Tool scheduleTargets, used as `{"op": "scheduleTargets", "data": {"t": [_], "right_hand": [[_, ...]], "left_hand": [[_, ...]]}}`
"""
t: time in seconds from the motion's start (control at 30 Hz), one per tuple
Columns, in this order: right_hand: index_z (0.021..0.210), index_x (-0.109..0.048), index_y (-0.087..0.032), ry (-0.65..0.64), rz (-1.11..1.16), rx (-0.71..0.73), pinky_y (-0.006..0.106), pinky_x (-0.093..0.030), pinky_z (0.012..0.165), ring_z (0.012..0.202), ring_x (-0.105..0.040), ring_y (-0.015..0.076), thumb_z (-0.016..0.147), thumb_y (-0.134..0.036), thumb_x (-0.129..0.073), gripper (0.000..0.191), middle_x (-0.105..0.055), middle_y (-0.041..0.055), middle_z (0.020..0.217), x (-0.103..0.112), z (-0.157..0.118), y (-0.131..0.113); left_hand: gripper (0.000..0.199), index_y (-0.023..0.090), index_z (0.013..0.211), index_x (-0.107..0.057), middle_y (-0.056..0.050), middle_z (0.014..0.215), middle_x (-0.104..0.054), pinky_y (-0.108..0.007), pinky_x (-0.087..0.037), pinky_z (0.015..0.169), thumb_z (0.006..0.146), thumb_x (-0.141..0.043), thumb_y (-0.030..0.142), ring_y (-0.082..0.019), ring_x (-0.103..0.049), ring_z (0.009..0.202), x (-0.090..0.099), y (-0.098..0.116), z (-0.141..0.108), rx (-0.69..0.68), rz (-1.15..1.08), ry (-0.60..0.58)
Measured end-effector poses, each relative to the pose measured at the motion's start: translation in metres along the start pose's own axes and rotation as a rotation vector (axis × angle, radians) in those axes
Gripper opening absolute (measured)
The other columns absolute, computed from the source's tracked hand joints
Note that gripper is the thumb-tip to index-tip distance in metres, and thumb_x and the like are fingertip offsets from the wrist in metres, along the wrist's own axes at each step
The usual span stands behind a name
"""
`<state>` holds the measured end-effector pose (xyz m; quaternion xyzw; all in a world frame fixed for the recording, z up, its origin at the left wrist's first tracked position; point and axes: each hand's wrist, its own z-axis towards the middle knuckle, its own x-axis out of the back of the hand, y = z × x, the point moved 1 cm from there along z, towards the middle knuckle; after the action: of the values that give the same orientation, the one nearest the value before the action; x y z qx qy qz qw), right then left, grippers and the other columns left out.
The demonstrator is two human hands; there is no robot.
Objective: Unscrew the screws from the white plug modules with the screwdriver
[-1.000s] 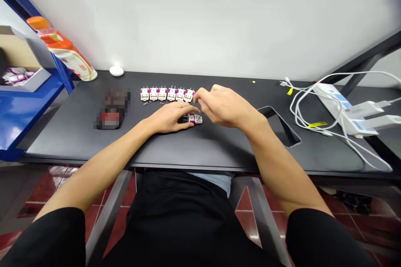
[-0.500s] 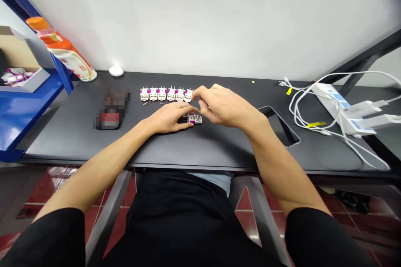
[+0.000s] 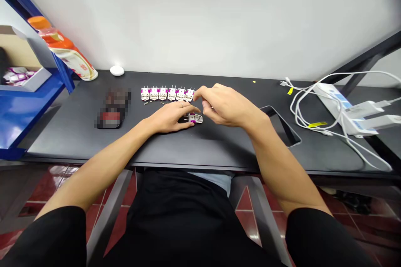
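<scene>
My left hand (image 3: 171, 118) lies low on the table, its thumb and fingers closed around a small white and purple part (image 3: 196, 118) with thin prongs on its left side. My right hand (image 3: 221, 105) is curled just right of that part, pinching a thin dark tool (image 3: 202, 114) whose tip is at the part's right end. Most of the tool is hidden by the fingers. Behind my hands stands a row of several similar white and purple parts (image 3: 163, 93), prongs toward the wall. Tiny screws (image 3: 146, 103) lie in front of the row.
A blurred dark item (image 3: 113, 108) and a white oval object (image 3: 117, 70) are at the left. An orange bottle (image 3: 67, 50) leans beside a blue shelf (image 3: 15, 125) with an open box (image 3: 34, 81). Rightward lie a phone (image 3: 280, 127), white cables (image 3: 297, 112) and a power strip (image 3: 338, 104).
</scene>
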<state>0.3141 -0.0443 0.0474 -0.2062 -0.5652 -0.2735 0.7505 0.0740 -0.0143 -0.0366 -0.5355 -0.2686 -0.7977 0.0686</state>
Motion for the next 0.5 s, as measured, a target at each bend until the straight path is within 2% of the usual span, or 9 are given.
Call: {"op": "scheduleTargets", "data": {"t": [0.13, 0.27, 0.4, 0.5], "right_hand": [[0.130, -0.066, -0.016, -0.029, -0.005, 0.017, 0.039, -0.044, 0.084, 0.075, -0.060, 0.0276, 0.108, -0.023, -0.043, 0.032, -0.076, 0.0075, 0.084, 0.0037, -0.0005, -0.0021], [0.125, -0.067, -0.018, -0.075, -0.077, -0.066, 0.038, -0.036, 0.074, 0.068, -0.055, 0.0272, 0.117, -0.037, -0.037, 0.036, -0.072, 0.0058, 0.076, 0.0034, -0.0008, -0.0029], [0.126, -0.065, -0.019, -0.021, -0.021, -0.022, 0.037, -0.039, 0.077, 0.072, -0.057, 0.0256, 0.111, -0.021, -0.038, 0.031, -0.075, 0.0066, 0.085, 0.0029, -0.0016, -0.0016], [0.131, -0.065, -0.018, 0.007, 0.039, 0.045, 0.037, -0.044, 0.083, 0.084, -0.064, 0.0264, 0.108, -0.019, -0.042, 0.033, -0.079, 0.0102, 0.101, 0.0047, -0.0020, -0.0013]], "left_hand": [[0.039, 0.021, 0.146, -0.072, -0.012, 0.124, -0.079, -0.036, -0.059, 0.097, 0.113, -0.068, 0.041, -0.028, -0.076, 0.110, -0.0012, -0.0012, -0.0003, -0.007, 0.005, 0.007], [0.044, 0.022, 0.151, -0.070, -0.013, 0.133, -0.079, -0.038, -0.059, 0.102, 0.113, -0.068, 0.044, -0.029, -0.076, 0.116, -0.0037, -0.0041, -0.0010, -0.014, 0.000, 0.012], [0.041, 0.022, 0.150, -0.070, -0.013, 0.131, -0.079, -0.037, -0.059, 0.103, 0.113, -0.067, 0.041, -0.028, -0.076, 0.116, -0.0020, -0.0027, -0.0006, -0.013, -0.015, 0.006], [0.039, 0.022, 0.146, -0.072, -0.012, 0.126, -0.080, -0.036, -0.059, 0.099, 0.113, -0.068, 0.042, -0.027, -0.076, 0.113, -0.0014, -0.0018, -0.0002, -0.006, -0.011, 0.001]]}}
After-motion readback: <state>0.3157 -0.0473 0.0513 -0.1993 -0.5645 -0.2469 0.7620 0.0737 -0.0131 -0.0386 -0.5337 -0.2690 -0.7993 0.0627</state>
